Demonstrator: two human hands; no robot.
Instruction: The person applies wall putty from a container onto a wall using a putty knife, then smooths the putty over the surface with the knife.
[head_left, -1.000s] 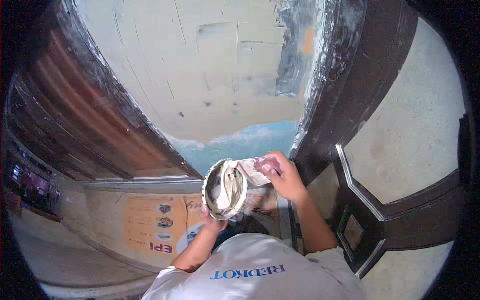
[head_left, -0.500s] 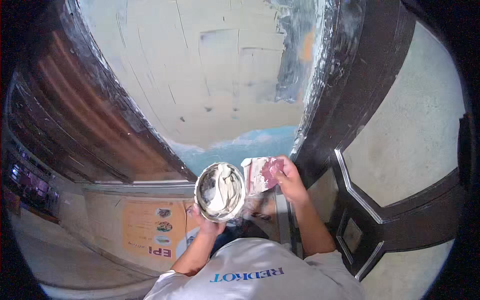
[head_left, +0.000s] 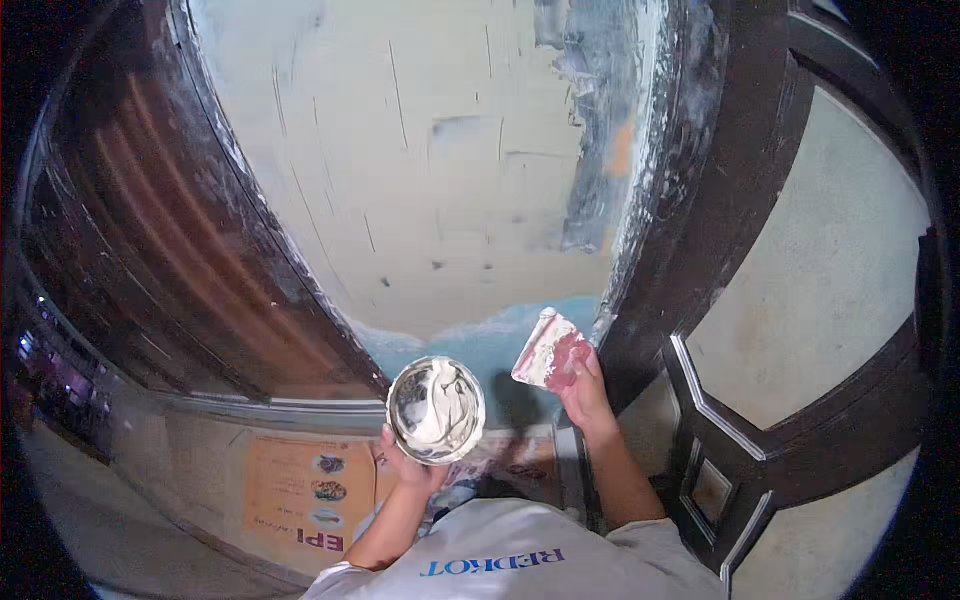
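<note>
A round metal bowl [head_left: 475, 436] rests in my left hand [head_left: 412, 468], which grips it from below at its lower left side. White putty [head_left: 440, 405] is smeared inside the bowl, thickest toward its middle and right. My right hand [head_left: 588, 392] is closed on a flat reddish putty scraper [head_left: 562, 366], thumb on its face. Putty coats the scraper's left part and edge. The scraper stands apart from the bowl, to its upper right, in front of the wall panel [head_left: 400, 230]. That panel is mostly covered in cream putty, with a pale blue band along its bottom.
Dark frame strips, splashed with white, border the panel; brown boards [head_left: 200, 260] rise on the left. At right is dark wood framing [head_left: 740, 440] around pale panels [head_left: 810, 270]. An orange printed sheet [head_left: 290, 480] lies at lower left.
The scraper has moved away from the bowl's rim, rightward and tilted. The bowl sits slightly lower in view, and the wall panel also appears lower.
</note>
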